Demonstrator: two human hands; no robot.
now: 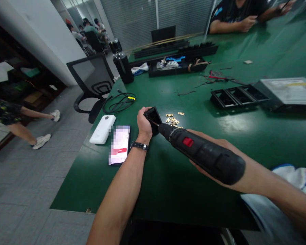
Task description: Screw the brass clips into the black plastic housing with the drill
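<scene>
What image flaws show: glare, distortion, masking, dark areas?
All in the head view: pale glare on the green table; phone pixelated along its left side; walker at far left leans, likely lens stretch; inside of the black part too dark to make out.

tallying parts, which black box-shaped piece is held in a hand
The lone piece in the left hand, by the drill; the other pieces sit in a row on the table to its right.

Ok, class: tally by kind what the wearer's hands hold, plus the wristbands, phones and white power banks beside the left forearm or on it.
Power drill: 1
Black housing: 1
Wristband: 1
Phone: 1
White power bank: 1
Total: 5
</scene>
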